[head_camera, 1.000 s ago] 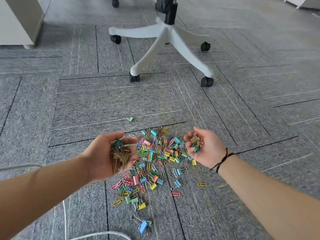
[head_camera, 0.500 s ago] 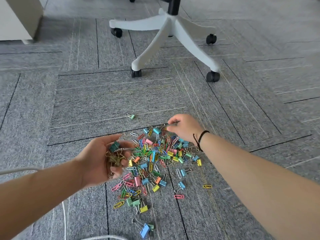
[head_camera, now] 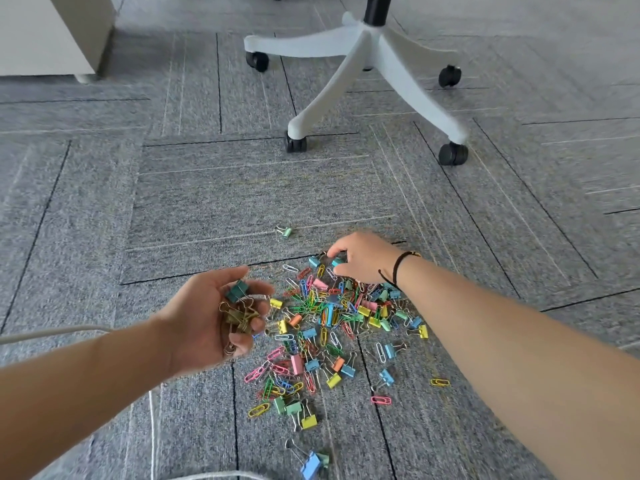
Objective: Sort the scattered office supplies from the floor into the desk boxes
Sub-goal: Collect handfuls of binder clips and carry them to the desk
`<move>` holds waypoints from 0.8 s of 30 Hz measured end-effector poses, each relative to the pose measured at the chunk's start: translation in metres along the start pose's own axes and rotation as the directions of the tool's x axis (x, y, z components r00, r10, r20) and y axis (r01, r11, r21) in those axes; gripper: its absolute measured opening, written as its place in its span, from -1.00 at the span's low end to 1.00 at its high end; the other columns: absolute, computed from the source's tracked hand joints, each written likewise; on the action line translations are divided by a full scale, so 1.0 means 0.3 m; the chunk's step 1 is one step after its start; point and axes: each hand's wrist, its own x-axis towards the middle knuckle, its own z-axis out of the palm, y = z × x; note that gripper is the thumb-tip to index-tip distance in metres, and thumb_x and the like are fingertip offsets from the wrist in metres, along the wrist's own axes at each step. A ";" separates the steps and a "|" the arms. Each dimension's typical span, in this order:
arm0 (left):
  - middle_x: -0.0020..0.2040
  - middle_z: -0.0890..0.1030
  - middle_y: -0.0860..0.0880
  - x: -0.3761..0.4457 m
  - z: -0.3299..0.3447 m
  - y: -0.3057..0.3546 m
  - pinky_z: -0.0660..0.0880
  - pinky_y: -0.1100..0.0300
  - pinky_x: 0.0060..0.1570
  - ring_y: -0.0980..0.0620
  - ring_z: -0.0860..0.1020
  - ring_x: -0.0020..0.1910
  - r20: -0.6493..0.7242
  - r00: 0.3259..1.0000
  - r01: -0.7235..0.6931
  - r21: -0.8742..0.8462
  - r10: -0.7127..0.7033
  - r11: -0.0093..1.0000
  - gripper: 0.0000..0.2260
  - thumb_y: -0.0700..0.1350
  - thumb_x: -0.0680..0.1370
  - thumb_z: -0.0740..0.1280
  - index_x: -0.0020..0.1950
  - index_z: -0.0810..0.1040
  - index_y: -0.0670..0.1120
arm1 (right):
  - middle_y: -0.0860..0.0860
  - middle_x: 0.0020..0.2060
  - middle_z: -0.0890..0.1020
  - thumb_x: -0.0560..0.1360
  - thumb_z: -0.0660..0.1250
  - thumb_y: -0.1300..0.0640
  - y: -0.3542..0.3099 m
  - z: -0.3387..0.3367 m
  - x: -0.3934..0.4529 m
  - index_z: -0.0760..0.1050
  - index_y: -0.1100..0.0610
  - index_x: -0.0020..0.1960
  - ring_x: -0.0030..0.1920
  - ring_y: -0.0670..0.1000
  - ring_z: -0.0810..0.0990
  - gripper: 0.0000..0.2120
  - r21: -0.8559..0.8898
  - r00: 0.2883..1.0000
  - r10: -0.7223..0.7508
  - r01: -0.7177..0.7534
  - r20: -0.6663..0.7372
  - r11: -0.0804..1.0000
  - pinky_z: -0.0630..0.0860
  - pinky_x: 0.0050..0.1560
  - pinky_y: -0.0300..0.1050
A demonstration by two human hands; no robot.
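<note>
A pile of coloured paper clips and binder clips (head_camera: pixel 332 323) lies scattered on the grey carpet. My left hand (head_camera: pixel 211 320) is held palm up over the pile's left edge, cupped around a handful of binder clips (head_camera: pixel 239 306), mostly gold with a dark green one on top. My right hand (head_camera: pixel 363 258) reaches down at the pile's far edge, fingers and thumb curled around a teal binder clip (head_camera: pixel 337 262). A lone green binder clip (head_camera: pixel 286 232) lies apart, beyond the pile. The desk boxes are not in view.
A white office chair base (head_camera: pixel 360 60) with black castors stands beyond the pile. A pale cabinet (head_camera: pixel 52 32) is at the top left. A white cable (head_camera: pixel 52 332) runs across the carpet under my left arm.
My right hand, palm up with clips a second ago, turned over and reached down to the pile's far edge. My left hand stayed cupped with its handful.
</note>
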 end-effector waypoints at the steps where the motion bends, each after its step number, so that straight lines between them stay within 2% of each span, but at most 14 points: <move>1: -0.25 0.53 -0.16 0.001 0.001 -0.001 0.31 0.28 -0.58 -0.02 0.43 -0.40 0.001 1.000 0.000 0.002 0.000 1.000 -0.69 0.03 0.61 0.19 -0.02 0.57 -0.19 | -0.24 -0.28 0.40 0.56 0.34 0.12 0.005 -0.004 -0.009 0.52 -0.04 0.36 -0.30 -0.11 0.52 -0.63 -0.003 1.000 -0.001 0.001 0.028 1.000 0.44 -0.33 -0.14; 3: -0.25 0.53 -0.16 0.002 0.008 -0.004 0.30 0.27 -0.57 -0.02 0.42 -0.39 0.002 1.000 0.000 0.016 0.000 1.000 -0.70 0.03 0.59 0.21 -0.02 0.57 -0.19 | -0.23 -0.28 0.42 0.55 0.32 0.19 0.010 -0.009 -0.028 0.50 -0.09 0.36 -0.23 0.05 0.64 -0.58 -0.035 0.999 -0.005 0.006 0.052 0.999 0.60 -0.22 0.00; 7: -0.24 0.53 -0.16 -0.004 0.026 -0.007 0.31 0.27 -0.57 -0.03 0.42 -0.39 0.015 1.000 -0.001 0.026 0.000 1.000 -0.69 0.02 0.57 0.23 -0.07 0.60 -0.19 | -0.19 -0.24 0.44 0.59 0.33 0.06 -0.005 0.005 -0.042 0.50 -0.10 0.35 -0.33 -0.09 0.50 -0.66 -0.153 0.996 0.007 -0.021 -0.092 0.988 0.44 -0.34 -0.15; 8: -0.25 0.53 -0.16 -0.008 0.028 -0.007 0.31 0.27 -0.57 -0.03 0.42 -0.39 0.018 1.000 -0.002 0.025 0.001 1.000 -0.69 0.02 0.57 0.22 -0.08 0.61 -0.19 | -0.18 -0.25 0.48 0.59 0.34 0.03 -0.005 0.011 -0.040 0.51 -0.07 0.33 -0.32 -0.07 0.52 -0.68 -0.135 0.993 0.012 -0.028 -0.117 0.991 0.46 -0.32 -0.15; 9: -0.25 0.53 -0.16 -0.011 0.029 -0.006 0.31 0.27 -0.57 -0.03 0.42 -0.40 0.022 1.000 -0.002 0.023 0.002 1.000 -0.68 0.02 0.58 0.22 -0.08 0.61 -0.20 | -0.16 -0.25 0.51 0.58 0.34 0.01 -0.005 0.014 -0.039 0.52 -0.02 0.30 -0.32 -0.05 0.54 -0.70 -0.043 0.991 0.026 -0.032 -0.132 0.999 0.49 -0.32 -0.14; 10: -0.25 0.53 -0.16 -0.015 0.028 -0.004 0.30 0.27 -0.57 -0.03 0.42 -0.40 0.026 1.000 -0.003 0.021 0.002 1.000 -0.68 0.02 0.58 0.22 -0.08 0.61 -0.20 | -0.11 -0.26 0.54 0.57 0.35 0.01 -0.003 0.017 -0.039 0.54 0.05 0.25 -0.36 -0.05 0.53 -0.72 0.136 0.989 0.053 -0.035 -0.137 0.990 0.48 -0.38 -0.14; 11: -0.25 0.52 -0.16 -0.020 0.026 -0.002 0.29 0.28 -0.57 -0.03 0.42 -0.40 0.029 1.000 -0.004 0.017 0.004 1.000 -0.68 0.02 0.59 0.21 -0.08 0.61 -0.20 | -0.05 -0.28 0.54 0.57 0.35 0.03 0.000 0.016 -0.044 0.55 0.11 0.17 -0.43 -0.07 0.47 -0.77 0.403 0.988 0.109 -0.055 -0.112 0.913 0.41 -0.46 -0.19; 12: -0.25 0.52 -0.16 -0.025 0.023 0.000 0.29 0.28 -0.57 -0.02 0.41 -0.40 0.031 1.000 -0.006 0.012 0.005 1.000 -0.68 0.02 0.59 0.21 -0.07 0.61 -0.20 | -0.02 -0.29 0.52 0.57 0.33 0.05 0.002 0.010 -0.059 0.53 0.16 0.08 -0.46 -0.08 0.39 -0.81 0.693 0.985 0.168 -0.091 -0.044 0.715 0.33 -0.51 -0.23; 13: -0.25 0.52 -0.16 -0.028 0.020 0.002 0.29 0.27 -0.57 -0.02 0.41 -0.40 0.031 0.999 -0.009 0.007 0.008 1.000 -0.68 0.02 0.59 0.21 -0.07 0.61 -0.20 | 0.00 -0.30 0.49 0.57 0.31 0.06 0.003 0.001 -0.081 0.50 0.18 0.00 -0.46 -0.09 0.34 -0.82 0.901 0.981 0.188 -0.128 0.053 0.414 0.26 -0.54 -0.25; 14: -0.25 0.52 -0.16 -0.031 0.019 0.003 0.29 0.27 -0.58 -0.02 0.41 -0.41 0.027 1.000 -0.011 0.003 0.011 1.000 -0.67 0.02 0.60 0.21 -0.07 0.61 -0.21 | 0.01 -0.31 0.46 0.57 0.28 0.05 0.005 -0.007 -0.110 0.48 0.18 -0.05 -0.45 -0.08 0.32 -0.82 0.983 0.978 0.161 -0.153 0.136 0.102 0.22 -0.55 -0.25; 15: -0.25 0.52 -0.16 -0.032 0.020 0.003 0.29 0.27 -0.59 -0.02 0.41 -0.41 0.021 1.000 -0.013 -0.001 0.014 1.000 -0.67 0.02 0.60 0.21 -0.07 0.61 -0.21 | 0.02 -0.32 0.44 0.56 0.27 0.04 0.011 -0.009 -0.139 0.47 0.17 -0.09 -0.45 -0.06 0.32 -0.81 0.979 0.978 0.117 -0.159 0.174 -0.128 0.21 -0.57 -0.24; 16: -0.25 0.52 -0.16 -0.033 0.023 0.003 0.29 0.28 -0.59 -0.02 0.41 -0.41 0.017 1.000 -0.016 -0.003 0.016 1.000 -0.67 0.01 0.60 0.21 -0.08 0.62 -0.21 | 0.02 -0.33 0.43 0.54 0.26 0.03 0.018 -0.007 -0.166 0.47 0.15 -0.11 -0.44 -0.06 0.32 -0.81 0.951 0.980 0.080 -0.154 0.182 -0.269 0.22 -0.58 -0.24; 18: -0.25 0.52 -0.17 -0.027 0.037 0.001 0.30 0.28 -0.59 -0.02 0.41 -0.41 0.013 1.000 -0.015 0.002 0.015 1.000 -0.68 0.02 0.60 0.21 -0.08 0.61 -0.20 | 0.03 -0.34 0.42 0.50 0.26 0.04 0.022 0.008 -0.217 0.46 0.14 -0.17 -0.45 -0.06 0.33 -0.83 0.914 0.984 0.033 -0.150 0.175 -0.377 0.24 -0.59 -0.25; 24: -0.27 0.53 -0.17 -0.003 0.112 -0.022 0.32 0.28 -0.59 -0.02 0.42 -0.42 0.041 0.999 0.007 0.050 -0.009 0.999 -0.68 0.02 0.59 0.21 -0.06 0.59 -0.21 | 0.00 -0.34 0.44 0.50 0.27 0.18 -0.014 0.073 -0.298 0.38 0.07 -0.25 -0.47 -0.11 0.33 -0.85 0.882 0.982 -0.078 -0.186 0.169 -0.432 0.22 -0.60 -0.30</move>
